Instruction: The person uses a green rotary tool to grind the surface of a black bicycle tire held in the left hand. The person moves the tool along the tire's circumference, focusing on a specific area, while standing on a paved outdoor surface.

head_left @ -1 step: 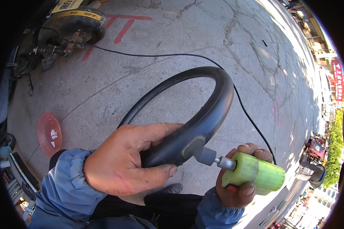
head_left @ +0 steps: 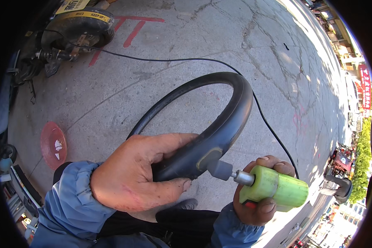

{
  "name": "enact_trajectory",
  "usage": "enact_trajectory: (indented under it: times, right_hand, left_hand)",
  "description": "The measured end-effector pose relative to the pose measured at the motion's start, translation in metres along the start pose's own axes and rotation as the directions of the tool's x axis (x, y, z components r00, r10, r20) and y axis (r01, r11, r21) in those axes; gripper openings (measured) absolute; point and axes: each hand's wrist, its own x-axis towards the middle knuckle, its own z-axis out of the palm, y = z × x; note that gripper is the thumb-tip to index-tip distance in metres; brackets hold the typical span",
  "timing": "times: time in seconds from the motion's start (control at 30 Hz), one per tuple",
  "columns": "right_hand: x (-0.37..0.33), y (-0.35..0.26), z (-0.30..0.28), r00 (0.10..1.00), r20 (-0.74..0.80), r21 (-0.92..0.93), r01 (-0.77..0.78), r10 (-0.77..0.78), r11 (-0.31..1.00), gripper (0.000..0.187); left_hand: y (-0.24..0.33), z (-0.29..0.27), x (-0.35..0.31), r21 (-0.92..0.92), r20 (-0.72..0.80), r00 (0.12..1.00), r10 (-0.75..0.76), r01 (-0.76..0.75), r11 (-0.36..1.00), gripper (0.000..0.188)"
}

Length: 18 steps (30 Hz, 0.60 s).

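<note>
A black rubber inner tube (head_left: 231,124), curved into a ring, is gripped near its lower end by my left hand (head_left: 138,175), with the thumb along its near side. My right hand (head_left: 254,202) is wrapped round a green electric grinder (head_left: 283,186) with a red switch. From the grinder's metal chuck a dark grey grinding head (head_left: 220,169) reaches to the tube's side. It sits at the edge of a yellowish ring-shaped mark on the rubber; whether it presses there I cannot tell. Part of the tube is hidden behind my left hand.
A black cord (head_left: 165,60) runs over the cracked concrete from the upper left, behind the tube, toward my right hand. A vehicle wheel with a dark fender (head_left: 76,27) stands at the upper left. A pink bowl (head_left: 49,153) holding white scraps lies at the left. Vehicles line the right.
The grinding head and chuck have shifted very slightly to the left. My left hand and the tube have stayed in place.
</note>
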Motion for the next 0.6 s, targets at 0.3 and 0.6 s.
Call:
enact_trajectory:
  times: [0.3, 0.6]
  right_hand:
    - [0.001, 0.007, -0.005, 0.996, 0.007, -0.043, 0.084, -0.084, 0.995, 0.073]
    - [0.0, -0.003, -0.001, 1.0, -0.011, -0.016, -0.012, 0.011, 1.0, 0.073]
  left_hand:
    - [0.001, 0.001, 0.0, 0.007, -0.002, 1.0, 0.018, -0.018, 1.0, 0.056]
    - [0.001, -0.001, 0.0, 0.03, 0.012, 1.0, 0.015, -0.016, 0.999, 0.056]
